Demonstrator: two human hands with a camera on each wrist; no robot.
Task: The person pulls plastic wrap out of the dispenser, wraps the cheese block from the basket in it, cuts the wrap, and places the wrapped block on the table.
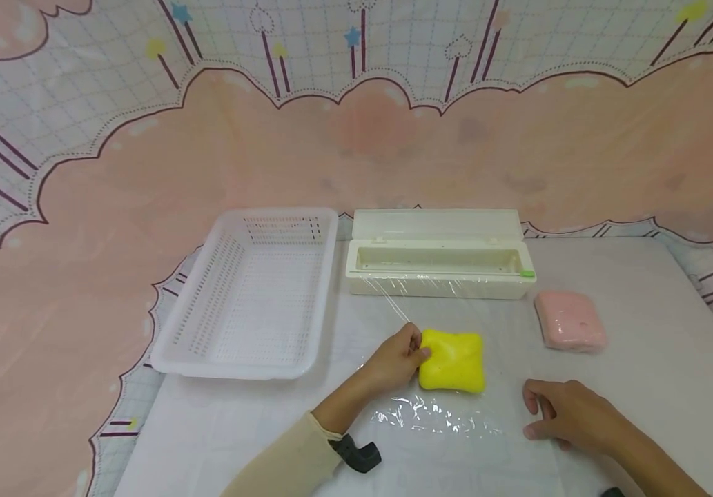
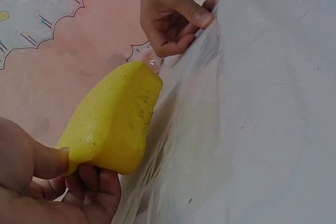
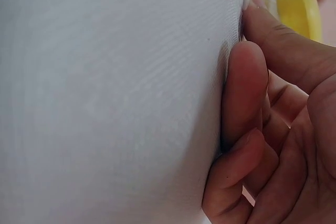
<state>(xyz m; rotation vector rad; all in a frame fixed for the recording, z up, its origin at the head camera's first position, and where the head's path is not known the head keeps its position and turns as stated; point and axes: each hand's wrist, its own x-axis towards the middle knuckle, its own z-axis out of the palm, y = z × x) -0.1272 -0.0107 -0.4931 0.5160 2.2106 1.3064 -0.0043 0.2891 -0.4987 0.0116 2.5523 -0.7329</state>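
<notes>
Pinching the yellow block by its left edge, the left hand holds it lower centre over the film, probably to leave its faces free; lower right, the right hand curls loosely, whether gripping film I cannot tell.

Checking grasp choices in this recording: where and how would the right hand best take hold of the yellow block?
Probably the free right edge of the yellow block, approached from the right, pinching top and underside. Its flattish cushion shape suits an edge pinch; the left hand grips the left edge, and the right hand is on the free side.
</notes>
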